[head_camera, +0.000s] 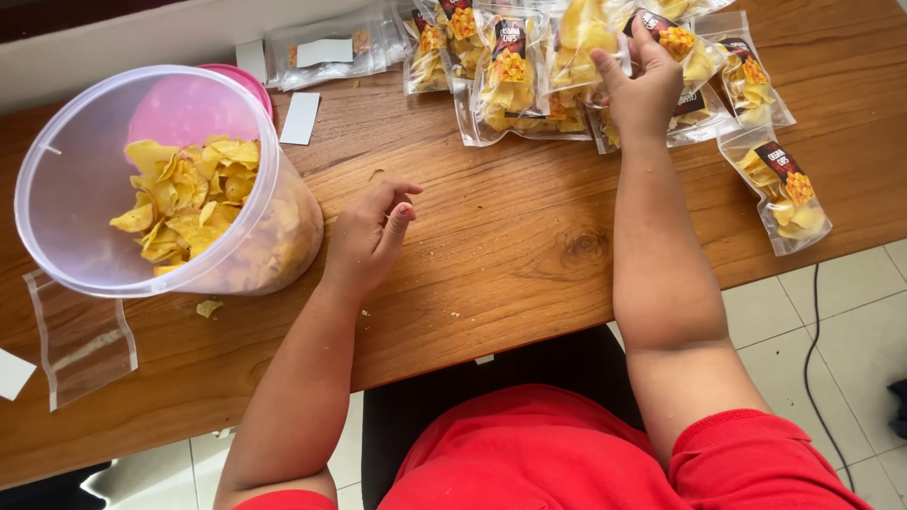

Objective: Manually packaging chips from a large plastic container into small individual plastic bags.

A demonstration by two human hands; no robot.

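Observation:
My right hand (644, 87) reaches to the far side of the wooden table (510, 236) and grips a clear pouch of yellow chips (590, 42) among several filled pouches (510, 76) lying there. My left hand (370, 236) rests on the table with fingers loosely curled, holding nothing, just right of a large clear plastic tub (161, 179) tilted toward me and part full of yellow chips (189, 198).
An empty clear pouch (80, 340) lies at the table's near left edge. White label cards (300, 118) lie behind the tub, beside a pink lid (250, 85). One filled pouch (779, 189) sits near the right front edge. A chip crumb (208, 308) lies below the tub.

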